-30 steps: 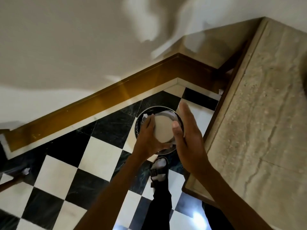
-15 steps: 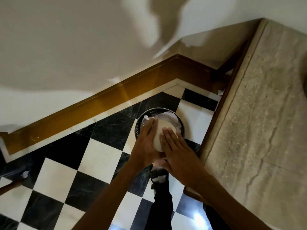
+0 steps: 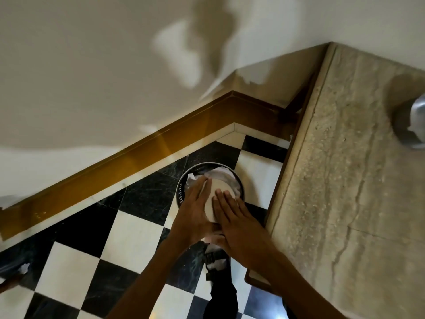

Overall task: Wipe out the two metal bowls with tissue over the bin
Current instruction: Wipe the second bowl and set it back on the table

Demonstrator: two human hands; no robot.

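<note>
My left hand (image 3: 195,212) grips a round metal bowl (image 3: 217,192) from its left side and holds it tilted above the bin (image 3: 184,183). The bowl's inside looks pale and smooth. The fingers of my right hand (image 3: 234,217) lie flat on that inside surface. I see no tissue under them. The bin is a dark round basket on the floor, with crumpled white tissue (image 3: 220,174) inside it. A second metal bowl (image 3: 411,125) stands on the stone counter at the far right, partly cut off by the frame's edge.
The stone counter (image 3: 345,180) runs along the right, its edge close beside the bin. A wooden skirting board (image 3: 138,155) and the wall stand behind the bin. The floor is black and white tiles (image 3: 76,268). My foot in a sandal (image 3: 215,256) is just below the hands.
My right hand moved from beside the bowl's right rim onto its inside, fingers flat. My left hand kept its hold on the bowl above the bin.
</note>
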